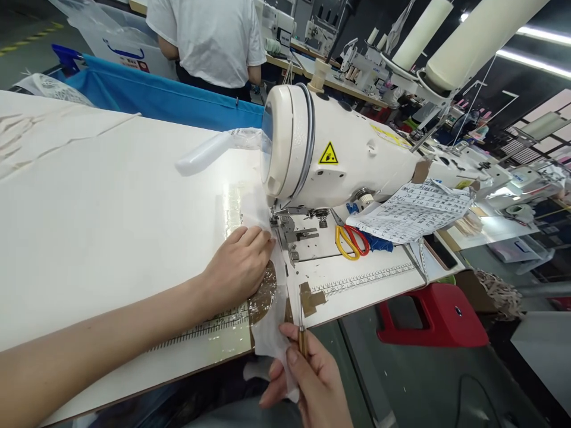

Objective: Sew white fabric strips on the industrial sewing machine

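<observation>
- Left hand [238,264]: palm down, fingers stretched out and together, pressed flat on the white fabric [267,330]. Nothing is gripped. The fingertips sit just beside the presser foot [285,229], probably so the cloth lies smooth right up to the needle area.
- Right hand [312,380]: below the table edge, closed around a thin tool [302,339] with a brass-coloured handle, tip pointing up toward the table. The same fingers also pinch the hanging end of the fabric, likely to hold it taut against the flat hand.
- White fabric: a narrow sheer piece running from under the presser foot, under the left hand, over the front edge of the table [111,208] and into the right hand.
- Sewing machine [339,148]: white, with a yellow warning sticker on the head. Whether the needle is up or down can't be told.
- Ruler tape [361,279] is stuck along the table front, with a brown taped patch [265,291] partly under the left hand; these look like measuring guides.
- Scissors [350,241], orange and red handles, lie right of the foot, within easy reach.
- Printed sheet [414,211] is draped against the machine arm.
- Thread cones [473,41] stand up top right.
- Red stool [435,315] sits on the floor to the right.
- Another person in a white shirt [209,35] stands behind a blue bin [156,95], well apart.
</observation>
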### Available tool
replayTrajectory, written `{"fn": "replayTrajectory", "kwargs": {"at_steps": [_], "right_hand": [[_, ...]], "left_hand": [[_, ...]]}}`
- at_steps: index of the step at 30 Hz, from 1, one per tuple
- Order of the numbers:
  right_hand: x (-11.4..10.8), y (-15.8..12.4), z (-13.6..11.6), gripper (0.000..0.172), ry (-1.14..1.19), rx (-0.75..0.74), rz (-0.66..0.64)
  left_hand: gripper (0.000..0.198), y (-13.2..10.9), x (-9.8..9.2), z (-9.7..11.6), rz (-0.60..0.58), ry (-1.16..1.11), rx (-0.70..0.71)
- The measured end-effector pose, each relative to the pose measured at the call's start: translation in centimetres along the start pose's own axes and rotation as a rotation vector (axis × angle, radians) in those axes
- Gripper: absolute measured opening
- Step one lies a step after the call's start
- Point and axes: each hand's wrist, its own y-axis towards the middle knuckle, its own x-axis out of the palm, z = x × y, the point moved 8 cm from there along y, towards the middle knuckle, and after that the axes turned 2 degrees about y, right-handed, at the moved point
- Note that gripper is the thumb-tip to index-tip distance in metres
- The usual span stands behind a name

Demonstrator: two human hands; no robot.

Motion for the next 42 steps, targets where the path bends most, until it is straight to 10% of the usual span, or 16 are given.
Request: {"fn": "replayTrajectory", "kwargs": {"at_steps": [42], "right_hand": [[-0.7, 0.6, -3.2, 0.034, -0.483, -0.341, -0.037]], "left_hand": [[0.042, -0.3, 0.2, 0.1, 0.103, -0.103, 0.026]]}}
